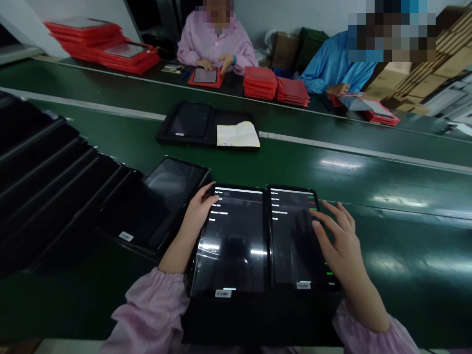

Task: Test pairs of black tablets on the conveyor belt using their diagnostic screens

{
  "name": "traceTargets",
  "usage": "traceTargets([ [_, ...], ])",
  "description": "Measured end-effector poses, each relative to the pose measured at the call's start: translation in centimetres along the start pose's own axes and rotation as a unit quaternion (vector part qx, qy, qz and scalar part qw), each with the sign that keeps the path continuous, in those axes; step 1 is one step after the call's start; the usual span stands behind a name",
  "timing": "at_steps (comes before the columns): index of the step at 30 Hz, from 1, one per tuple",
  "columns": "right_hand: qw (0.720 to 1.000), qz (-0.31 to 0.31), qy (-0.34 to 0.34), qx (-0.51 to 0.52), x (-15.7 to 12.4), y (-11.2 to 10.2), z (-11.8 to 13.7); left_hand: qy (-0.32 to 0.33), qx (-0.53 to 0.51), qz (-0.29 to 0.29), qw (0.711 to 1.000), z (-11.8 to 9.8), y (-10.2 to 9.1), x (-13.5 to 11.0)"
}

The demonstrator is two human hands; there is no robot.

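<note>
"Position of the units in hand?"

"On the green worktop (401,226), nearest the person: a left lit tablet (230,241) and a right lit tablet (295,246), side by side, each showing a white menu and bearing a label at its lower end."

"State of the grip?"

"Left hand (195,211): narrow, at the upper left edge of its tablet, thumb over the screen — I cannot tell whether it bears any hold. Right hand (341,241): wide, fingers spread over the right edge of the other; contact unconfirmed from where I stand."

"Containers?"

"Farther across, one black tray (233,117): a dark tablet (190,118) in its left part, a sheet of white paper (238,133) in its right. Beyond it, a co-worker in pink (217,37) has both hands at a small tablet (205,73) lying on a red pouch (205,85). To that person's left are two stacks of red pouches (260,83); contents not visible."

"Boxes?"

"Cardboard boxes (387,76), behind a second co-worker in blue (328,61) — contents hidden."

"Near left?"

"An unlit tablet (162,201), tilted beside the left arm."
</note>
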State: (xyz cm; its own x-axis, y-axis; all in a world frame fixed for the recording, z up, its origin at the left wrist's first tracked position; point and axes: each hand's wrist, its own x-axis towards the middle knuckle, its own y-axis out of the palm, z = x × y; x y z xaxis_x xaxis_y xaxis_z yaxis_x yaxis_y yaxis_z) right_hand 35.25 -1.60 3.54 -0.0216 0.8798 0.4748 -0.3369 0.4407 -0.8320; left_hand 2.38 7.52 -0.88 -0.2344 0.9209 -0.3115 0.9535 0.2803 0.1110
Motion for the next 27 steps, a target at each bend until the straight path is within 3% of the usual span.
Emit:
traceTargets([
  [8, 1.0, 0.014, 0.0, 0.02, -1.7, -0.1, 0.9, -0.016, -0.052, 0.01, 0.998, 0.7, -1.1, -0.6],
  [15, 0.997, 0.066, -0.029, 0.031, -1.8, 0.3, 1.8, -0.05, -0.085, -0.012, 0.995, 0.6, -1.5, -2.1],
  [27, 0.998, 0.056, 0.019, 0.011, -0.8, 1.7, 1.7, -0.052, -0.078, 0.001, 0.996, 0.2, -1.6, -2.4],
])
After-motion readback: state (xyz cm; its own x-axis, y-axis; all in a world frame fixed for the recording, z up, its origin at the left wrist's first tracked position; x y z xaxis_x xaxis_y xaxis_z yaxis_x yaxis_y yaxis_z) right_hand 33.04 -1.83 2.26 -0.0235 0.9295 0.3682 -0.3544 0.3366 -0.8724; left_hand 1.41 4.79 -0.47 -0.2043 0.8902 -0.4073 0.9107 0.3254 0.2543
